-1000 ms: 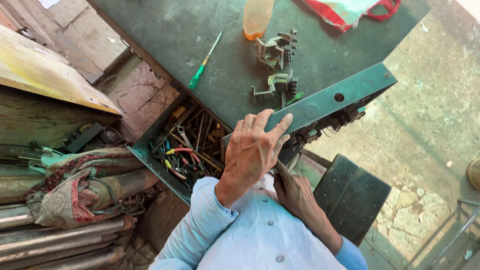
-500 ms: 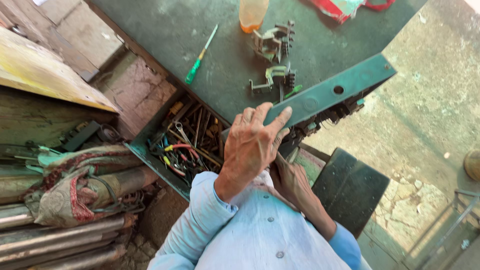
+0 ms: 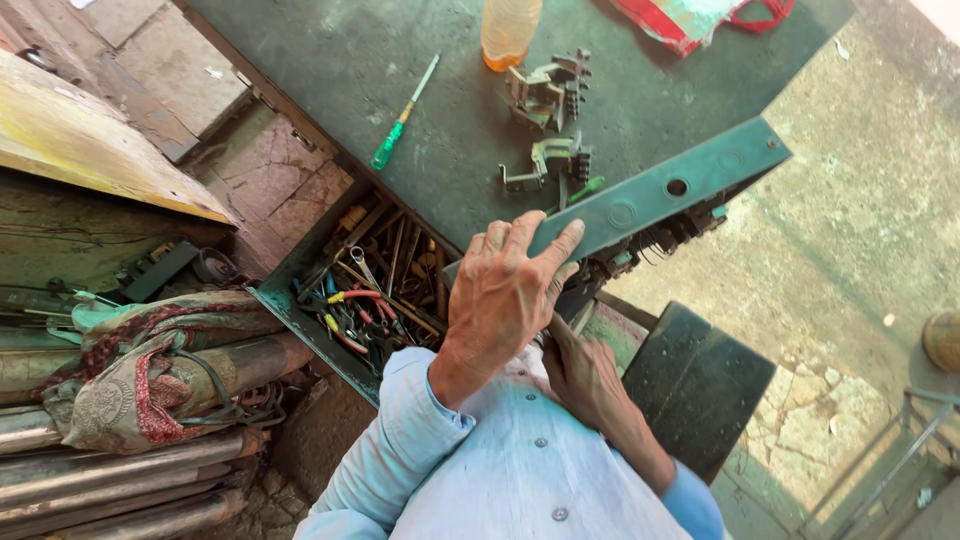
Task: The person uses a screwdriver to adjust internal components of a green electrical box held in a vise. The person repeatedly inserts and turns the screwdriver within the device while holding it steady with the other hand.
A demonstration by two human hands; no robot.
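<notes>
My left hand (image 3: 505,295) lies on the near end of a long green metal panel (image 3: 690,180), fingers curled over its top edge. The panel has round holes and stands on edge at the side of a dark green worktable (image 3: 330,60), with wiring behind it. My right hand (image 3: 580,380) is lower, under the panel's near end. Its fingertips are hidden behind my left hand, so what it holds cannot be told. Both sleeves are light blue.
An open green drawer (image 3: 300,310) left of my hands holds several pliers and tools. On the table lie a green-handled screwdriver (image 3: 400,105), two grey metal parts (image 3: 545,90), an orange bottle (image 3: 508,30) and a red bag (image 3: 700,15). A dark stool (image 3: 700,380) stands right; cloth-covered pipes (image 3: 150,360) lie left.
The view has shifted slightly. My left hand stays on the panel's end and my right hand stays beneath it; nothing else has visibly moved.
</notes>
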